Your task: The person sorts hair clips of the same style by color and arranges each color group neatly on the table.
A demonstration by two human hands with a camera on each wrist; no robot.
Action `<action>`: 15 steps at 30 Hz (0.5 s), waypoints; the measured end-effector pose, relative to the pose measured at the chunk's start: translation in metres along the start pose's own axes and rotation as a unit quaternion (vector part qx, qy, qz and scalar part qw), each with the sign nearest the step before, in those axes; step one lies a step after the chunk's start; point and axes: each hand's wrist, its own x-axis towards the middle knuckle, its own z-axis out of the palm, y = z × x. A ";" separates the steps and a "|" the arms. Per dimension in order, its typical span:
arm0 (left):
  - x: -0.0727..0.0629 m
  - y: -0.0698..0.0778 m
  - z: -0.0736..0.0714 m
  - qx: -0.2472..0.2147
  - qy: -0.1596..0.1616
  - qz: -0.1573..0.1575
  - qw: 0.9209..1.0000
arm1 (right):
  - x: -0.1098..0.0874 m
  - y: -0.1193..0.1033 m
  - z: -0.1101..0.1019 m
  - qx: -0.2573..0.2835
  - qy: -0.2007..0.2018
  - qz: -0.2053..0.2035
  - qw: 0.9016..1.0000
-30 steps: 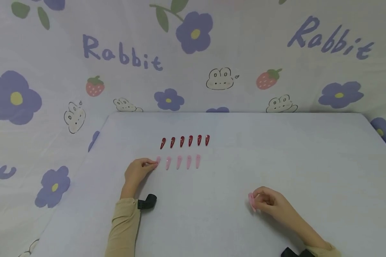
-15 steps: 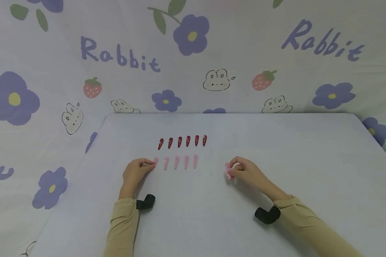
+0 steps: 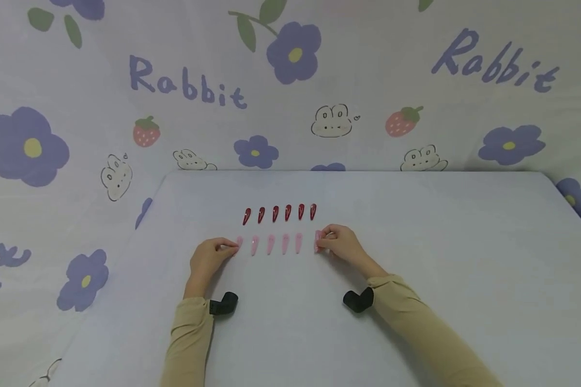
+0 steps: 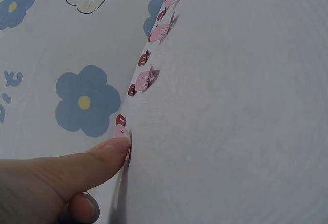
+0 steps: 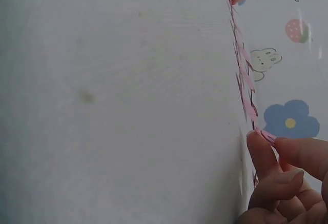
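Observation:
Pink snap hair clips (image 3: 284, 244) lie in a row on the white table, spaced side by side. My left hand (image 3: 211, 260) pinches the leftmost pink clip (image 3: 239, 242) with thumb and fingertips at its edge. In the left wrist view the thumb (image 4: 105, 157) covers part of that clip. At the row's right end my right hand (image 3: 342, 244) pinches another pink hair clip (image 3: 318, 241) between thumb and fingers. The right wrist view shows this clip (image 5: 266, 136) between the fingertips. Behind the pink row lies a row of dark red hair clips (image 3: 275, 214).
The white tabletop (image 3: 440, 242) runs back to a cloth backdrop (image 3: 368, 64) printed with purple flowers, strawberries and rabbits. A black camera (image 3: 224, 304) sits on the left wrist and another black camera (image 3: 359, 300) on the right wrist.
My right hand has moved left and away from me, carrying its pink hair clip to the right end of the pink row. My left hand stays at the leftmost clip.

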 end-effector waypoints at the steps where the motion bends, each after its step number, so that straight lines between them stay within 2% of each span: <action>1: 0.000 0.000 0.000 0.000 0.000 0.001 1.000 | 0.001 0.000 0.002 -0.002 0.006 -0.003 1.000; 8: -0.002 0.003 -0.002 -0.011 0.004 0.003 1.000 | 0.006 0.000 0.009 -0.078 0.055 -0.022 0.995; 12: -0.002 0.003 -0.002 -0.013 0.007 0.000 1.000 | 0.007 -0.002 0.011 -0.135 0.059 -0.030 0.989; 15: -0.001 0.003 -0.002 -0.022 0.006 0.002 1.000 | 0.008 -0.003 0.011 -0.154 0.057 -0.029 0.986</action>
